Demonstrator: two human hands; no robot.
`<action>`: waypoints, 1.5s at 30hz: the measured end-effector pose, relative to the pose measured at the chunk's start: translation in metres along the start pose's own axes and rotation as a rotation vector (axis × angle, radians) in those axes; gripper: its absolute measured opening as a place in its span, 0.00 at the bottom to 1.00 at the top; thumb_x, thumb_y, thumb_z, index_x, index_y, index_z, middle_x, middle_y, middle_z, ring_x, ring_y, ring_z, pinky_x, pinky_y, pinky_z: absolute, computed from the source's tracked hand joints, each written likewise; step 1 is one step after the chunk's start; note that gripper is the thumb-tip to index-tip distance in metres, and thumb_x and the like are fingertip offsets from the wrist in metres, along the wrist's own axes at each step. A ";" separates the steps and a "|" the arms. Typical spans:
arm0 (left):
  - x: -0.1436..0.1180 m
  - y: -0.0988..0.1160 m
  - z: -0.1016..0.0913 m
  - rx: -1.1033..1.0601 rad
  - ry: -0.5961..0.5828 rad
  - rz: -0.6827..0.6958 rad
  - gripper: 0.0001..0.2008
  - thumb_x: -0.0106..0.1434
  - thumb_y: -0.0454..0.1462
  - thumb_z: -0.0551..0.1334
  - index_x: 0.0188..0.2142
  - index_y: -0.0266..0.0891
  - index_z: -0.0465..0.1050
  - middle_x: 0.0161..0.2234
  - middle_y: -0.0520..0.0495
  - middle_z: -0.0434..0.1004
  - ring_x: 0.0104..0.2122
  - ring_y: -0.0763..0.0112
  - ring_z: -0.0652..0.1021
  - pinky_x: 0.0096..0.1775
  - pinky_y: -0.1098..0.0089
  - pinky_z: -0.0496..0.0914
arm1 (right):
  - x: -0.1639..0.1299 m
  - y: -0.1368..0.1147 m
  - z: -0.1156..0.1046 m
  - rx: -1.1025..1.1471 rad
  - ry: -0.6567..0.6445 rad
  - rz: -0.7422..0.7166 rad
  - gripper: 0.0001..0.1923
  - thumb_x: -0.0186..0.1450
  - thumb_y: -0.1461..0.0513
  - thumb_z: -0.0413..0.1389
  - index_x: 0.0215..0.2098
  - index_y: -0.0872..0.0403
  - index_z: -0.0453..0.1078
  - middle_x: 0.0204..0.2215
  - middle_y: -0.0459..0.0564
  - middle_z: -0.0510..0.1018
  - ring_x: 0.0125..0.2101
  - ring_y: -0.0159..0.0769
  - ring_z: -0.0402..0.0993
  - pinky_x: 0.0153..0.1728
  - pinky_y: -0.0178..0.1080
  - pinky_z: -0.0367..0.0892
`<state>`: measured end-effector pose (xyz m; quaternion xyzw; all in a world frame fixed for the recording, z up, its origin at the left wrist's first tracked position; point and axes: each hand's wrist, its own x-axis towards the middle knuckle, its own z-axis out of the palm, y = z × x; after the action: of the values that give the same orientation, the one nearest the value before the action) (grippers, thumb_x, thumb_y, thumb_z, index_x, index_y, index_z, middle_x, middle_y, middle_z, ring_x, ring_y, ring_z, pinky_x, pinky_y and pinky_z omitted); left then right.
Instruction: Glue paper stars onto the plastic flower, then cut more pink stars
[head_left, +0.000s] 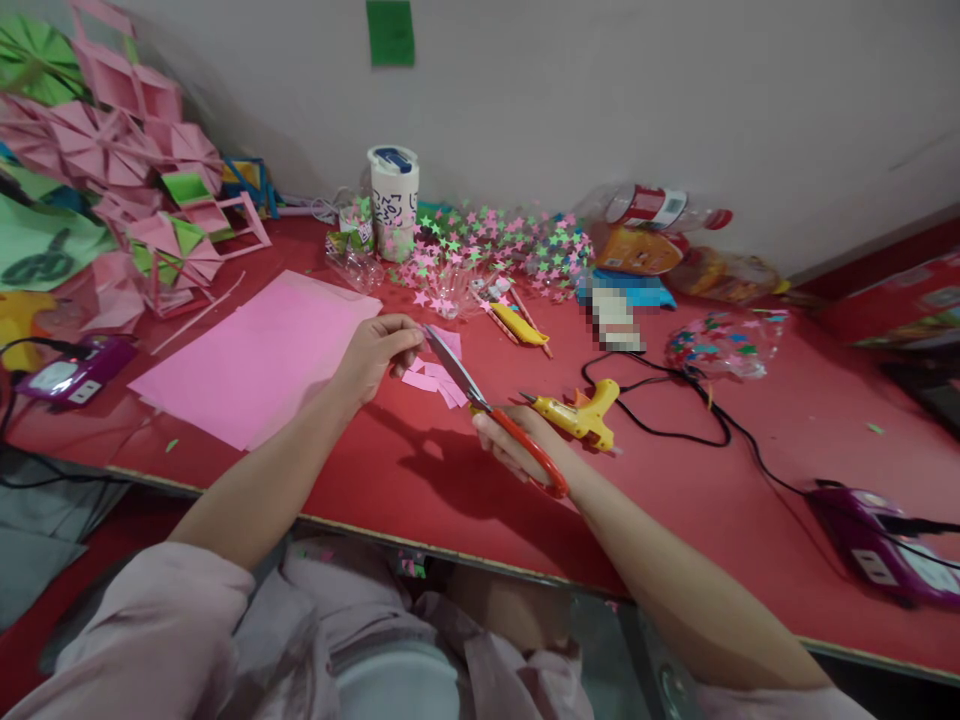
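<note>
Head view: hands gripping scissors (480,400) and a pink scrap (444,342), glue gun (581,412) just beside, pink sheet (259,355) left.

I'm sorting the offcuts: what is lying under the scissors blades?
Under the scissors lie small pink paper pieces on the red table. Whatever the left hand pinches at the blade tips is hidden.

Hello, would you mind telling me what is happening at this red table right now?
A person is cutting paper at the red table. The right hand grips red-handled scissors, whose blades point toward the left hand, which pinches something small at the blade tips; what it is cannot be made out. Small pink paper pieces lie just below. A pink sheet lies to the left, a yellow glue gun to the right.
</note>
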<state>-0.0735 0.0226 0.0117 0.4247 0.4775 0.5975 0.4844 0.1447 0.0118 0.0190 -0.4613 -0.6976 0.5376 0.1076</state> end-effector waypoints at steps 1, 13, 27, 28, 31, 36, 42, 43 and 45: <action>0.000 0.000 0.000 0.000 -0.001 -0.004 0.06 0.47 0.36 0.62 0.18 0.37 0.68 0.12 0.57 0.65 0.11 0.84 0.63 0.14 0.80 0.54 | 0.000 0.000 0.000 0.004 -0.005 -0.001 0.26 0.58 0.41 0.53 0.20 0.53 0.58 0.08 0.38 0.59 0.08 0.24 0.54 0.11 0.30 0.49; -0.001 0.001 -0.001 0.008 0.000 -0.022 0.06 0.46 0.37 0.62 0.18 0.37 0.68 0.11 0.57 0.65 0.10 0.84 0.61 0.13 0.80 0.51 | 0.002 0.003 -0.001 -0.010 -0.006 -0.010 0.26 0.58 0.41 0.52 0.20 0.53 0.58 0.08 0.37 0.57 0.08 0.23 0.53 0.11 0.30 0.48; -0.001 0.001 -0.001 0.000 -0.013 -0.019 0.06 0.47 0.36 0.61 0.19 0.37 0.68 0.12 0.56 0.65 0.11 0.84 0.63 0.13 0.80 0.54 | 0.002 0.002 -0.001 -0.041 0.008 -0.001 0.25 0.58 0.41 0.52 0.20 0.53 0.58 0.09 0.37 0.58 0.09 0.23 0.53 0.11 0.30 0.48; -0.001 0.000 -0.002 0.002 -0.018 -0.008 0.06 0.48 0.36 0.61 0.19 0.37 0.69 0.13 0.56 0.66 0.11 0.83 0.64 0.14 0.80 0.55 | 0.002 0.002 -0.001 -0.038 0.010 -0.002 0.25 0.57 0.41 0.53 0.20 0.53 0.58 0.09 0.37 0.58 0.09 0.23 0.53 0.11 0.30 0.48; 0.000 -0.002 -0.004 0.018 -0.028 0.049 0.06 0.50 0.37 0.61 0.20 0.37 0.69 0.14 0.55 0.68 0.13 0.82 0.66 0.15 0.79 0.57 | 0.002 0.001 -0.002 -0.026 0.002 -0.001 0.26 0.57 0.41 0.54 0.20 0.53 0.58 0.09 0.37 0.58 0.08 0.24 0.54 0.11 0.29 0.48; 0.001 -0.004 -0.004 0.034 0.005 0.141 0.05 0.50 0.36 0.63 0.21 0.37 0.69 0.15 0.56 0.67 0.14 0.83 0.66 0.17 0.79 0.59 | 0.001 0.001 -0.001 0.003 -0.025 -0.016 0.26 0.57 0.40 0.53 0.20 0.53 0.59 0.08 0.37 0.57 0.08 0.23 0.53 0.11 0.30 0.49; -0.004 -0.004 0.003 0.005 0.026 0.174 0.04 0.51 0.35 0.62 0.22 0.38 0.69 0.15 0.56 0.67 0.15 0.82 0.66 0.18 0.79 0.60 | 0.001 0.003 0.002 0.021 -0.035 -0.055 0.25 0.59 0.42 0.51 0.22 0.53 0.60 0.07 0.37 0.59 0.08 0.24 0.55 0.13 0.30 0.51; -0.005 -0.005 0.004 0.000 0.023 0.177 0.05 0.52 0.35 0.62 0.22 0.38 0.68 0.15 0.56 0.67 0.15 0.82 0.66 0.18 0.79 0.60 | 0.001 0.003 0.003 0.026 -0.038 -0.053 0.24 0.60 0.42 0.51 0.22 0.53 0.60 0.07 0.37 0.59 0.08 0.24 0.55 0.13 0.30 0.51; -0.006 -0.006 0.006 -0.007 0.017 0.179 0.05 0.52 0.35 0.62 0.22 0.38 0.68 0.15 0.57 0.67 0.15 0.82 0.66 0.19 0.79 0.61 | 0.001 0.002 0.003 0.033 -0.043 -0.047 0.24 0.60 0.43 0.50 0.22 0.53 0.60 0.07 0.37 0.59 0.08 0.24 0.54 0.13 0.31 0.51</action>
<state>-0.0657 0.0177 0.0061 0.4589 0.4396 0.6438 0.4263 0.1437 0.0102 0.0154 -0.4313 -0.7013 0.5563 0.1127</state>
